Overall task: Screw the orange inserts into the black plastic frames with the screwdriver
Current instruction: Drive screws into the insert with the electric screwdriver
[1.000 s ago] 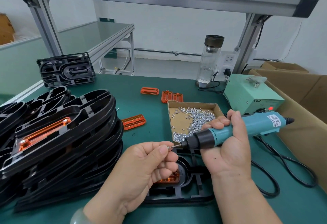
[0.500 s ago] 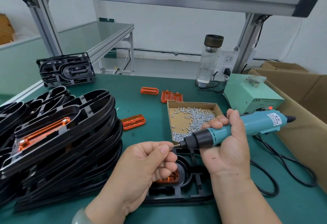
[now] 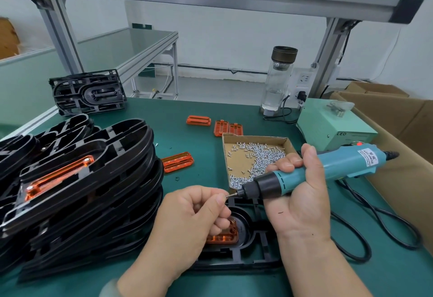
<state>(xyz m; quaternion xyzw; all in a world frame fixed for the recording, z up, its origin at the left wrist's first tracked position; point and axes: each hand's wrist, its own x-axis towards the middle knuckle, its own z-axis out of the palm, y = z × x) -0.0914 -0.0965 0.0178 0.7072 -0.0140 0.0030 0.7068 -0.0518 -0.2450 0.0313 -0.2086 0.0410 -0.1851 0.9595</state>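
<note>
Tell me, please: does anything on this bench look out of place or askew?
Only small things. What looks like a screw lies loose on the mat, outside the box. The stack of frames at the left is uneven, with its top frame tilted. Nothing looks spilled or broken.

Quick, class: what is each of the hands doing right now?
Left hand: pinches a small screw at the tip of the screwdriver.
Right hand: grips the screwdriver.
</note>
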